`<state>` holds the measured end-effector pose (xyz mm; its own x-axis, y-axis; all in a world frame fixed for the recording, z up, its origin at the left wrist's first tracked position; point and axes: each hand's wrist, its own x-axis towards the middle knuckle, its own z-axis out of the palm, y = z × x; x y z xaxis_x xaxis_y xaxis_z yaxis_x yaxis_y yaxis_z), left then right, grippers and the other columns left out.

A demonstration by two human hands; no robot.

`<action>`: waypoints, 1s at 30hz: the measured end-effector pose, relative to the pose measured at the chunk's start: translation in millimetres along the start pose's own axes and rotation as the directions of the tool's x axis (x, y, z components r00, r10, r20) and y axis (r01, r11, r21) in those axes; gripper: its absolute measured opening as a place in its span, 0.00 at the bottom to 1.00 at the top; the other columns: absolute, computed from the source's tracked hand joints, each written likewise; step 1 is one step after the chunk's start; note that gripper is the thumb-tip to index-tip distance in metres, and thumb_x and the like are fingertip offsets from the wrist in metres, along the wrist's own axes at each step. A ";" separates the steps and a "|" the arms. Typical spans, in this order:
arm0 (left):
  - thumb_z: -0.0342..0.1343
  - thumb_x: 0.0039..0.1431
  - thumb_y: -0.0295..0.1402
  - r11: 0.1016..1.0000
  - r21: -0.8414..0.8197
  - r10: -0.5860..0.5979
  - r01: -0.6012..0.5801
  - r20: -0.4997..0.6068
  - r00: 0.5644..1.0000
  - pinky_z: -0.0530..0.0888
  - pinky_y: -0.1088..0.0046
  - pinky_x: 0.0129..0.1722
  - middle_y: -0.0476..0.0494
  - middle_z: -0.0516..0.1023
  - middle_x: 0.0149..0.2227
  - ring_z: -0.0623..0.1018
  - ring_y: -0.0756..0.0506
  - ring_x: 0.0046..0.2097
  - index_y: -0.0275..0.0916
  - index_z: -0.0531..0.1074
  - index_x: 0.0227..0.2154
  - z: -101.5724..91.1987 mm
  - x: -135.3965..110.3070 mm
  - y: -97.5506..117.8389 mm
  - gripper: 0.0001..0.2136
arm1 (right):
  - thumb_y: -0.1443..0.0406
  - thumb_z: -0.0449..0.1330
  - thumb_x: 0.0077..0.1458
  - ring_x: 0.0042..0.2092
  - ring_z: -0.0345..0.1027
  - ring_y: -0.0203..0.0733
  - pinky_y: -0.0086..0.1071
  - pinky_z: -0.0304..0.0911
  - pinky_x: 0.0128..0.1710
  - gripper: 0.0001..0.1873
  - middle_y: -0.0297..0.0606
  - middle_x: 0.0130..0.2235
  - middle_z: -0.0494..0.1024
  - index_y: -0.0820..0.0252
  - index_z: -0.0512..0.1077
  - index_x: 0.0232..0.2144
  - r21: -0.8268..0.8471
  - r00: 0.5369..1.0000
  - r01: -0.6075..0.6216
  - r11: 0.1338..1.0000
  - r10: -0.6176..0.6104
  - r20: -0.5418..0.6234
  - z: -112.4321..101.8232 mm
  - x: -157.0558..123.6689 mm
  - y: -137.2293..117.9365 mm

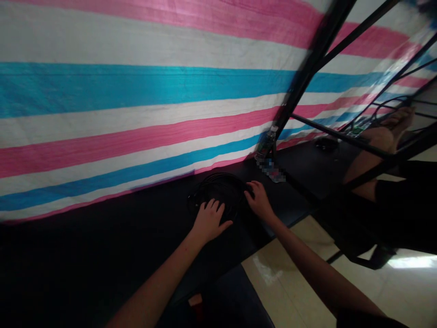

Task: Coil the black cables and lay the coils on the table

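A loose coil of black cable (218, 180) lies on a dark, flat surface (119, 228) close to the striped sheet. My left hand (209, 221) rests over the near side of the coil with fingers spread and thumb apart; no grip on the cable shows. At the coil's right edge is my right hand (261, 200), its fingers bent a little and its thumb apart from them. The dim light hides whether those fingertips touch the cable.
A striped pink, white and blue sheet (136, 91) hangs behind. A clear bottle (266, 143) stands beside a black metal post (300, 82). At right, a person's bent knee (378, 139) and hands (401, 119) show near another dark coil (327, 144). Pale floor tiles (290, 264) lie below.
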<state>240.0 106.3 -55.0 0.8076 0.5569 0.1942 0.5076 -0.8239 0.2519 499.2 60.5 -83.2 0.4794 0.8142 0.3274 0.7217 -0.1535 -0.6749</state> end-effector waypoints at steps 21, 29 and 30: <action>0.55 0.65 0.50 0.995 0.001 -0.097 0.097 -0.082 0.992 0.66 0.50 0.57 0.37 0.77 0.43 0.75 0.35 0.49 0.38 0.76 0.41 -27.5 -79.5 -32.3 0.19 | 0.47 0.56 0.63 0.62 0.59 0.68 0.60 0.56 0.57 0.33 0.59 0.63 0.67 0.61 0.68 0.62 -0.334 0.912 0.056 0.941 0.088 0.400 55.0 5.4 -68.7; 0.61 0.61 0.46 0.994 0.005 -0.108 0.108 -0.078 0.991 0.66 0.49 0.57 0.35 0.77 0.47 0.74 0.33 0.52 0.39 0.76 0.47 -19.1 -96.4 -34.7 0.18 | 0.47 0.54 0.64 0.60 0.61 0.67 0.58 0.59 0.56 0.37 0.59 0.61 0.68 0.60 0.59 0.68 -0.299 0.905 0.093 0.950 0.045 0.423 70.3 -23.8 -98.5; 0.61 0.62 0.45 0.993 0.024 -0.111 0.113 -0.076 0.991 0.67 0.49 0.56 0.36 0.77 0.46 0.74 0.34 0.51 0.39 0.76 0.46 -18.5 -95.4 -34.8 0.16 | 0.47 0.54 0.64 0.60 0.61 0.67 0.58 0.59 0.56 0.38 0.59 0.62 0.68 0.60 0.57 0.69 -0.282 0.906 0.091 0.955 0.038 0.422 71.3 -27.7 -101.8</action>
<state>139.8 83.7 -64.8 0.7211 0.6514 0.2362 0.6029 -0.7579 0.2493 376.8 93.5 -70.8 0.2508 0.9680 -0.0086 0.8739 -0.2302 -0.4282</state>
